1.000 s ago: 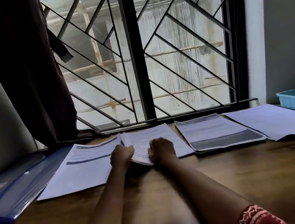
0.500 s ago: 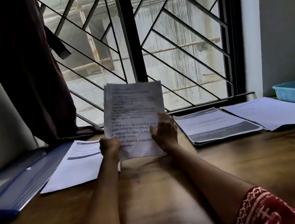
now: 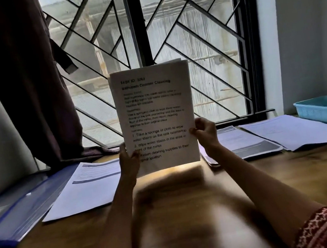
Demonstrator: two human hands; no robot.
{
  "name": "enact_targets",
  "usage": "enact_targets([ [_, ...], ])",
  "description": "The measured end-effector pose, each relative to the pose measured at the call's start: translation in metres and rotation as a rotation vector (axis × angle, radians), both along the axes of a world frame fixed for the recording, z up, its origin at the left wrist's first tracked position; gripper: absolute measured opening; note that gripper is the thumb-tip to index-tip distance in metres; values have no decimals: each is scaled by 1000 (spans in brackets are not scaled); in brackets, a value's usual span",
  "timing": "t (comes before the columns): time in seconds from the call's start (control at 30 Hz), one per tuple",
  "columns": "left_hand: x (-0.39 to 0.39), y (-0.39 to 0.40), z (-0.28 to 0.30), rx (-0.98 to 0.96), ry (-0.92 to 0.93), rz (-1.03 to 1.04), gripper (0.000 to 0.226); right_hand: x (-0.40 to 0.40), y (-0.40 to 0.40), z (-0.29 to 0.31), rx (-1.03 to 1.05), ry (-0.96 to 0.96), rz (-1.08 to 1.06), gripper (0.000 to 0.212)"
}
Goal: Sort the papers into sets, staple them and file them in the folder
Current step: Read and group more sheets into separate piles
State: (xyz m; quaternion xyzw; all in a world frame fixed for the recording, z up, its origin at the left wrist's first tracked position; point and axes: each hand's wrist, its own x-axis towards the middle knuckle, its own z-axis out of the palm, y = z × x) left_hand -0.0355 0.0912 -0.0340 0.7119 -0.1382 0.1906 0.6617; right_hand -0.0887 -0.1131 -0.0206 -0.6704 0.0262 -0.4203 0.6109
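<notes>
Holding white printed paper set (image 3: 157, 116) upright at frame centre, lifted off brown wooden table (image 3: 196, 216) since a second ago; left hand (image 3: 129, 162) and right hand (image 3: 204, 133) pinch its lower edges. Likely squaring before stapling.

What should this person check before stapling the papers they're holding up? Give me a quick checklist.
1. Both hands grip the white printed stack: left hand and right hand at its lower edges: ok.
2. Sheet edges aligned: a back sheet peeks above the top: not ok.
3. Stapler within reach: none visible: cannot tell.
4. Blue plastic folder on the brown wooden table: ok.
5. Other paper piles kept separate: ok.
</notes>
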Motion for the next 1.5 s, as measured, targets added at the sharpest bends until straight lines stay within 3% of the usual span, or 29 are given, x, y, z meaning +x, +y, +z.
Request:
enact_targets([
  [0.23,-9,-4,5,35,-52,59,37,1,17,7,-168,3,-111,24],
  [0.37,-9,-3,4,60,-101,137,38,-5,27,6,-226,36,-115,10],
  [0.43,-9,-3,6,91,-127,159,36,-7,28,6,-243,43,-138,31],
  [0.6,-15,-4,10,150,-151,145,38,-8,25,7,-235,44,-181,44],
  [0.7,-20,-4,17,110,-173,127,39,-6,23,7,-220,39,-211,28],
  [0.8,-26,-1,24,31,-209,128,55,-5,23,9,-220,45,-238,27],
  [1.07,-32,-4,24,69,-242,112,59,-7,24,6,-274,48,-264,20],
  [1.17,-34,-4,26,39,-228,95,57,-7,25,8,-237,4,-287,17],
  [1.3,-28,-4,15,136,-101,97,33,-7,16,-9,-213,90,-252,24],
  [1.5,-25,-4,17,146,-30,81,31,-4,13,-5,-154,157,-223,32],
])
